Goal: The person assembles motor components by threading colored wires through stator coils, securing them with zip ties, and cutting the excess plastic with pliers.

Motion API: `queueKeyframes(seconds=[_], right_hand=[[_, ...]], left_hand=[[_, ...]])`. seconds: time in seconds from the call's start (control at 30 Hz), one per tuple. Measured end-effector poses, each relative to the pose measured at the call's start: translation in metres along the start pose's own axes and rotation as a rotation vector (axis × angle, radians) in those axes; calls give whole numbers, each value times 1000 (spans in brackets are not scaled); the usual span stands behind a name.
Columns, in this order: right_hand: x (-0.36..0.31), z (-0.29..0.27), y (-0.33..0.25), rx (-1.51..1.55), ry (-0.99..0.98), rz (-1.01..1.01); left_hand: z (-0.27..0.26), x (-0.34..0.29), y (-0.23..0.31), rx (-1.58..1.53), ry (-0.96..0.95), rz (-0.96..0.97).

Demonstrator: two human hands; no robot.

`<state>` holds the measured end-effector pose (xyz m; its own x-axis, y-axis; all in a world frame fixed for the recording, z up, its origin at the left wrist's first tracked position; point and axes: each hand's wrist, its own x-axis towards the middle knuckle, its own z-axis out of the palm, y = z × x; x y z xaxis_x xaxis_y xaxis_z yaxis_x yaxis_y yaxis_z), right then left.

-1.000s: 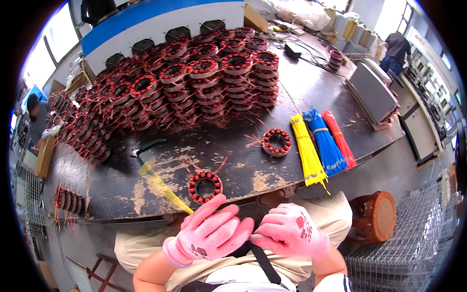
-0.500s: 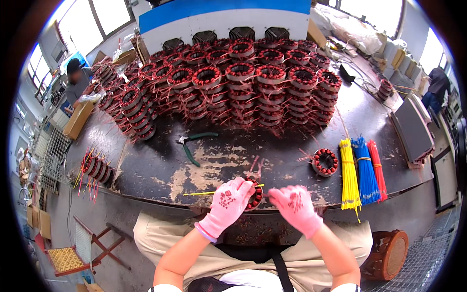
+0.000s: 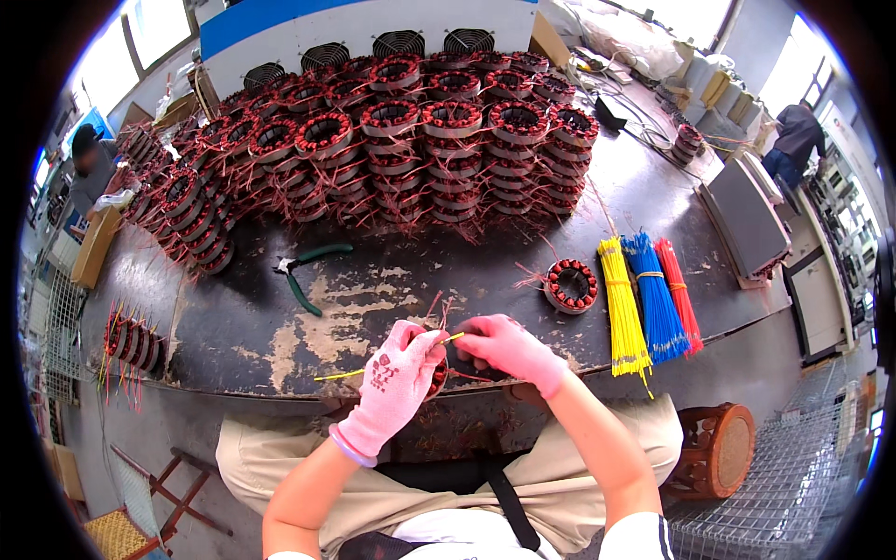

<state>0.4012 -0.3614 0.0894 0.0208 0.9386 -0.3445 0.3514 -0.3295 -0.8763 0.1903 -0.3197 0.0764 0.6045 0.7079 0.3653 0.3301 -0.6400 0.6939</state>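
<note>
At the bench's near edge, my left hand (image 3: 397,381), in a pink glove, is closed around a yellow wire (image 3: 340,375) and rests against a motor stator (image 3: 437,377) with red windings. The wire's long end sticks out to the left, its short end to the right. My right hand (image 3: 511,351), also gloved in pink, has its fingertips pinched together beside that short end. What lies between them is too small to make out. Thin reddish leads (image 3: 439,310) rise from the stator, which my left hand partly hides.
Stacks of stators (image 3: 392,168) fill the bench's back. Green-handled cutters (image 3: 308,271) lie left of centre. A single stator (image 3: 570,286) lies on the right, beside yellow (image 3: 623,308), blue (image 3: 658,303) and red (image 3: 679,299) wire bundles. Wired stators (image 3: 135,343) sit far left. Two people work farther off.
My right hand has come leftward to the yellow wire's short end, and its fingers have closed there. My left hand keeps the wire and stator. The whole view has shifted.
</note>
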Motion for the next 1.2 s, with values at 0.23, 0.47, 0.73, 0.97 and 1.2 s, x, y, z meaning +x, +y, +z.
queueKeyframes(seconds=[0.23, 0.47, 0.73, 0.97, 1.2], right_hand=[[32, 9, 12, 267, -182, 132], [-24, 31, 22, 259, 189, -10], [-46, 39, 19, -252, 540, -564], [-42, 24, 14, -24, 271, -289], [-40, 16, 8, 9, 218, -233]], left_hand=[[13, -1, -12, -11, 78, 4], [12, -4, -13, 2, 28, 16], [-1, 1, -6, 7, -142, 44], [3, 6, 11, 67, -166, 45], [10, 4, 9, 10, -166, -12]])
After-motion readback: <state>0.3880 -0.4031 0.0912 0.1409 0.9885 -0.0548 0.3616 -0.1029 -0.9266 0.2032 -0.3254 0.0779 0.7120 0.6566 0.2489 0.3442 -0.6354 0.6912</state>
